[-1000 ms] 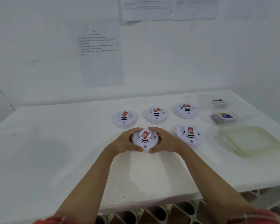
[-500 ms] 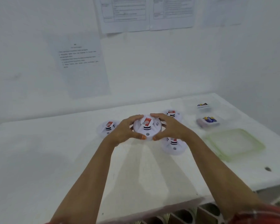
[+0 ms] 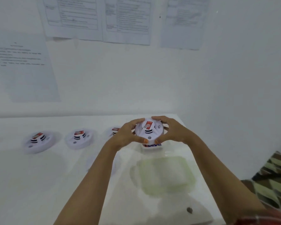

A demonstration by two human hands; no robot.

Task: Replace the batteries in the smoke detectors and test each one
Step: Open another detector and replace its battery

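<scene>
A round white smoke detector with a red label on top is held in the air above the table's right part. My left hand grips its left rim and my right hand grips its right rim, thumbs under the front edge. Two more detectors lie flat on the table at the left and left of middle. A third shows partly behind my left hand. Under the held detector a small clear box of batteries peeks out.
A pale green plastic lid lies on the white table below my hands. Printed sheets hang on the wall behind. The table's right edge runs close to my right forearm, with a patterned floor beyond it.
Both hands have lifted the detector off the table and carried it up and to the right. The view has swung right, so the other detectors now sit at the left.
</scene>
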